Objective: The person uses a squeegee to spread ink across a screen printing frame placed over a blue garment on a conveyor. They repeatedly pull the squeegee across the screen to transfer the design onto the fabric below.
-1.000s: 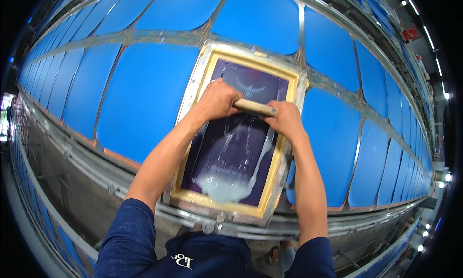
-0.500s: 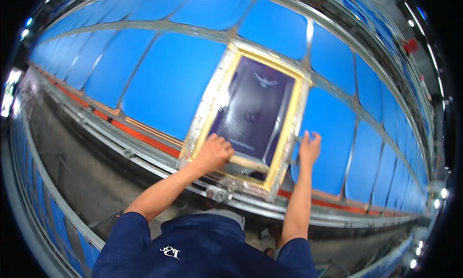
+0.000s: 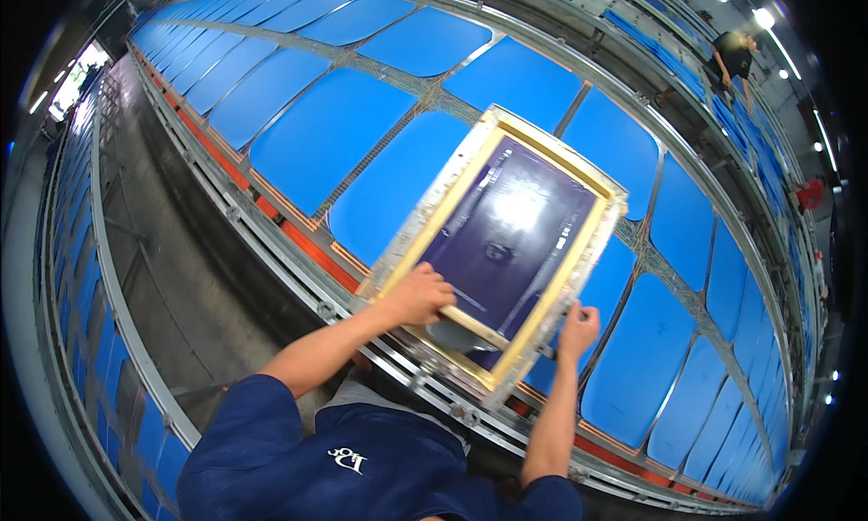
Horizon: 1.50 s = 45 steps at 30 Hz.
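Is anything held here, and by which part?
Left grip: a squeegee, by the left end of its pale handle. Right grip: curled beside the screen frame; whether it holds anything cannot be told.

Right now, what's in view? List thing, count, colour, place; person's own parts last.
Framed screen: one, yellow and purple, centre
Squeegee: one, pale handle, screen's near end
Panels: many, blue, around screen
Rails: several, grey, table edges
Edge strip: count unclear, orange-red, near side
Floor: one, grey, left
Lights: several, white, upper corners
Co-worker: one, dark clothing, upper right
Blurred item: one, red, right edge
Shirt: one, dark blue, bottom
Left hand: one, bare, on squeegee
Right hand: one, bare, beside screen
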Available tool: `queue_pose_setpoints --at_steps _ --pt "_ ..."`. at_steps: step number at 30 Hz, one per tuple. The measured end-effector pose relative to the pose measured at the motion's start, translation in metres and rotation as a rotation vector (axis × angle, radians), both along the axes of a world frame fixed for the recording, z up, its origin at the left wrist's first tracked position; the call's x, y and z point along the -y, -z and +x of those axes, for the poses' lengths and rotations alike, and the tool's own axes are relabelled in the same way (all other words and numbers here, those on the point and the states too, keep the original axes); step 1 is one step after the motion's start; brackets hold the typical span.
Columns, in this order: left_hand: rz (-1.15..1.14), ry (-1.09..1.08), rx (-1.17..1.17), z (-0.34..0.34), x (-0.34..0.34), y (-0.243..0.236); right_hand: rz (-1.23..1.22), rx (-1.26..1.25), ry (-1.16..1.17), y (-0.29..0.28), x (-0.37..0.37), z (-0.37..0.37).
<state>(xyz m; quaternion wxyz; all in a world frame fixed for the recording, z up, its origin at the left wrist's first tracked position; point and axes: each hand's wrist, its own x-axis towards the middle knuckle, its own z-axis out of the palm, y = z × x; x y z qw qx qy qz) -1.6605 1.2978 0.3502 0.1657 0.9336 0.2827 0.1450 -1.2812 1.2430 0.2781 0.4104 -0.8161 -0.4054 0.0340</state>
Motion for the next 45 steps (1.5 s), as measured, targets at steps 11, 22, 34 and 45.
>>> queue_pose_setpoints --at_steps 11,22,34,45 --pt "0.116 0.014 -0.047 -0.195 -0.045 -0.007 0.011 -0.146 0.023 0.002 -0.091 -0.182" --pt "0.035 0.135 -0.139 -0.183 -0.113 0.024 -0.133 -0.104 0.032 0.035 -0.097 -0.189" --pt "0.055 0.097 -0.017 -0.015 -0.425 0.022 -0.001 0.018 -0.59 -0.081 -0.31 -0.135" --pt "0.053 0.014 -0.013 -0.02 -0.406 0.039 -0.553 0.347 -0.712 -0.037 -0.362 -0.171"
